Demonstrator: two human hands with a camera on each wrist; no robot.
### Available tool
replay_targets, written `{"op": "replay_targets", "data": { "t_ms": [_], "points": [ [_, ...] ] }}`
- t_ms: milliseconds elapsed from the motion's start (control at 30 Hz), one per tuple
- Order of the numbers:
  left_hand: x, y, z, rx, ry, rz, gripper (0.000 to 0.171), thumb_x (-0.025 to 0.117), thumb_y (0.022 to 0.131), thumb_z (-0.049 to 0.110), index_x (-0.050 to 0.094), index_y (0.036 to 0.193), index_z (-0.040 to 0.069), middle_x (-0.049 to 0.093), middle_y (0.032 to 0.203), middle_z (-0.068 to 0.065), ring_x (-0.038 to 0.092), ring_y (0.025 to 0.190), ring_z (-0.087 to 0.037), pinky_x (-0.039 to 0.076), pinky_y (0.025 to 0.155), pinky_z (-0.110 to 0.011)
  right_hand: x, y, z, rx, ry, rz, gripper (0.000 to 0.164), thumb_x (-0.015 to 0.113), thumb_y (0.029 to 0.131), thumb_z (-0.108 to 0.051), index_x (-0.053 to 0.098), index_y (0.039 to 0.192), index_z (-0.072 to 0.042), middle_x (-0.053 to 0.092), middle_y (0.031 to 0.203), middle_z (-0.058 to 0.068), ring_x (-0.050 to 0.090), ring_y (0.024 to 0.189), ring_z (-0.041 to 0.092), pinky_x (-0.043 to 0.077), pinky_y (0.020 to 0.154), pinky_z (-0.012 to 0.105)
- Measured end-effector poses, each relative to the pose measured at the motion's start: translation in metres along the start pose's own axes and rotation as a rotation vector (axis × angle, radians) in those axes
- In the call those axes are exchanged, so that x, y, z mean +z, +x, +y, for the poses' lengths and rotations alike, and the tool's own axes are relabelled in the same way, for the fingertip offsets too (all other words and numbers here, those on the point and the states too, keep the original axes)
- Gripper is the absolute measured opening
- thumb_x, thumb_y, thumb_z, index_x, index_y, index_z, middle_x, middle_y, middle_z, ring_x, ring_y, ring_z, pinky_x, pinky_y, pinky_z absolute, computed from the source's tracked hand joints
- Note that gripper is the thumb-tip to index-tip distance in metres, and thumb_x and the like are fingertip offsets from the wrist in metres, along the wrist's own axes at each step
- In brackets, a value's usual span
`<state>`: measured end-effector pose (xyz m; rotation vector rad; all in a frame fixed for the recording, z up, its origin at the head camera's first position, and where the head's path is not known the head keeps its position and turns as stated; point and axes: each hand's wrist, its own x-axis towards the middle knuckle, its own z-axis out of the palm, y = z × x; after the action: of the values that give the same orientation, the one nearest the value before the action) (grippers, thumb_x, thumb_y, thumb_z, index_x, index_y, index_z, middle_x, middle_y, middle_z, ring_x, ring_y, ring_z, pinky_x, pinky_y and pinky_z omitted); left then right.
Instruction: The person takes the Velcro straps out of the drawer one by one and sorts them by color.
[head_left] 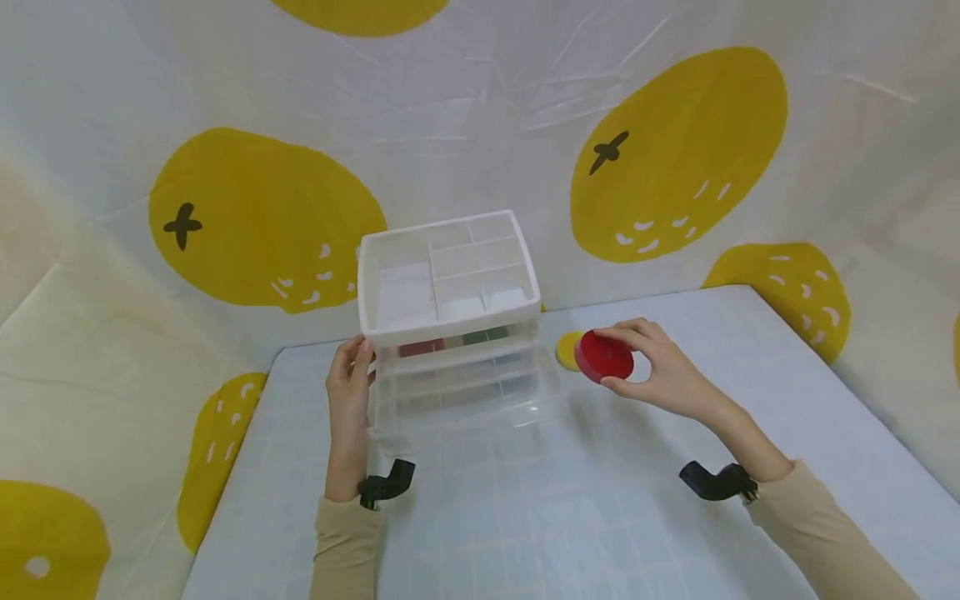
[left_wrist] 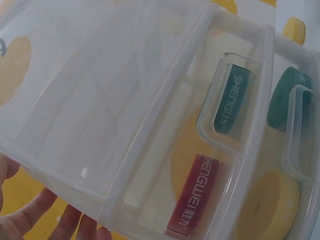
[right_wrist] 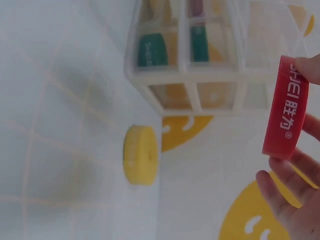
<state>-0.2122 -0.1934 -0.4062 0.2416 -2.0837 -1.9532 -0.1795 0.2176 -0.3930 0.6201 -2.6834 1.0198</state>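
Observation:
My right hand (head_left: 663, 371) pinches a red roll of tape (head_left: 600, 357) by its edge, thumb on one side and fingers on the other. White lettering shows on the roll in the right wrist view. Behind it a yellow roll of tape (right_wrist: 140, 155) stands on its edge on the table, apart from the hand. At the left side of a small white drawer unit (head_left: 457, 329), my left hand (head_left: 348, 379) rests its fingers near the top tray. Through the clear drawers appear a red roll (left_wrist: 195, 195), a green roll (left_wrist: 232, 100), another green roll (left_wrist: 285, 100) and a yellow roll (left_wrist: 270, 205).
The unit's divided top tray (head_left: 405, 292) faces up. A pale checked cloth (head_left: 480, 517) covers the table. Behind stands a white hanging sheet (head_left: 480, 125) printed with large yellow shapes. Each wrist carries a black camera mount (head_left: 716, 482).

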Motion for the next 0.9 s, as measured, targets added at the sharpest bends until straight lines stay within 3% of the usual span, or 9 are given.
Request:
{"op": "replay_targets", "data": {
  "t_ms": [500, 900],
  "points": [
    [-0.001, -0.001, -0.001, 0.003, -0.02, -0.017, 0.047, 0.053, 0.094, 0.048, 0.052, 0.129, 0.016, 0.053, 0.118, 0.007, 0.047, 0.116, -0.019, 0.039, 0.104, -0.042, 0.037, -0.005, 0.046, 0.104, 0.063, -0.023, 0.06, 0.08, 0.077, -0.018, 0.054, 0.132, -0.014, 0.05, 0.128, 0.012, 0.043, 0.119, 0.03, 0.056, 0.08, 0.052],
    [0.0, 0.001, -0.003, -0.004, -0.004, 0.004, 0.047, 0.054, 0.094, 0.048, 0.053, 0.128, 0.015, 0.054, 0.115, 0.008, 0.049, 0.112, -0.017, 0.043, 0.101, -0.038, 0.062, -0.003, 0.062, 0.139, 0.025, -0.086, 0.058, 0.08, 0.077, -0.019, 0.057, 0.13, -0.013, 0.05, 0.126, 0.017, 0.044, 0.117, 0.034, 0.056, 0.082, 0.05]
  ]
}}
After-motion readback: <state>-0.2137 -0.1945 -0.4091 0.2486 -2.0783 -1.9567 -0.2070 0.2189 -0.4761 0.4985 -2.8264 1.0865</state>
